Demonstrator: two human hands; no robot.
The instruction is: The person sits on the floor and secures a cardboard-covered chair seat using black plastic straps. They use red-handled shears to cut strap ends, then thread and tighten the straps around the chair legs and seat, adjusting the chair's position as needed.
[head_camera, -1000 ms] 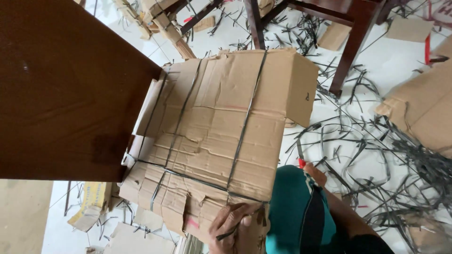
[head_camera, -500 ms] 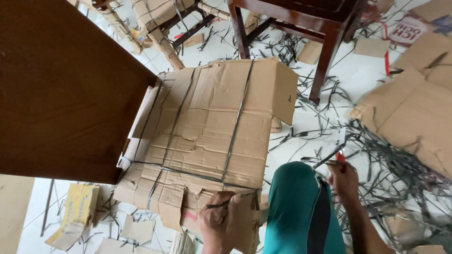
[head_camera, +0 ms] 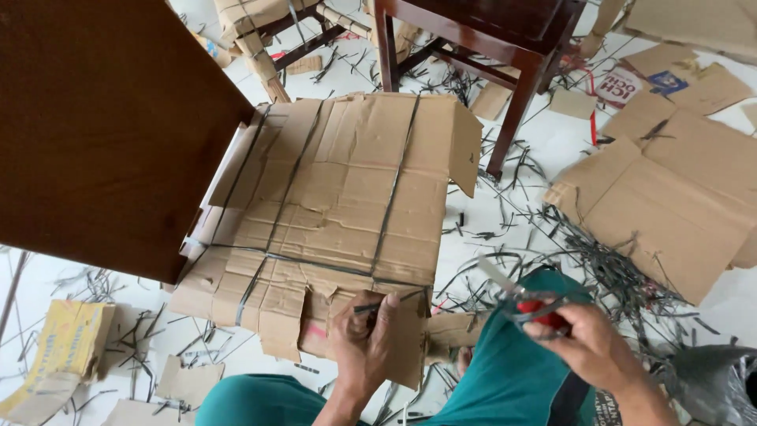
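On floor: one strapped bundle (head_camera: 339, 213), two hands.

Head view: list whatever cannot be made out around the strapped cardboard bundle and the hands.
- Red-handled cutting tool in the right hand: motion-blurred, type unclear.
- Strapped cardboard bundle: left edge hidden under the dark wooden panel.
- Black strap: pinch point hidden by left-hand fingers.
- Chair: top cut off by the frame.

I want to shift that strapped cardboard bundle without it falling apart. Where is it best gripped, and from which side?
Probably by the dark straps where they cross near the person's edge of the cardboard bundle, coming from the near side. The left hand already pinches a strap there. The far side is crowded by a chair leg, and a wooden panel overhangs one side.
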